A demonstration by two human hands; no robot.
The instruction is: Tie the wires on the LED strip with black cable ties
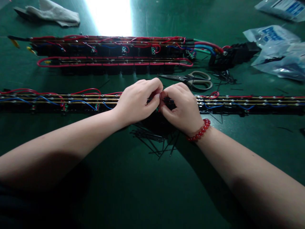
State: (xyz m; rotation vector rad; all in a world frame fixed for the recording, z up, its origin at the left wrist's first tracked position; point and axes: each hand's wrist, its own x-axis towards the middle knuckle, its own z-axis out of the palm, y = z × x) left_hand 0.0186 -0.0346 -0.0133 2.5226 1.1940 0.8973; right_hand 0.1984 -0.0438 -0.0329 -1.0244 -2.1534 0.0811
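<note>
A long black assembly (262,109) with brass rods and red and blue wires runs from side to side across the green table. Over its middle, my left hand (140,100) and my right hand (182,106) meet at the fingertips. Both hands are closed in a pinch, and whatever lies between the fingers is too small to make out. A red bead bracelet (201,131) circles my right wrist. Several thin black ties (152,135) lie loose just below the hands.
Scissors (199,80) lie behind my right hand, near more black ties (225,76). Farther back are two wired black assemblies (107,47). Plastic bags (276,47) rest at the right, and a white cloth (54,12) at the back left of the table (119,190).
</note>
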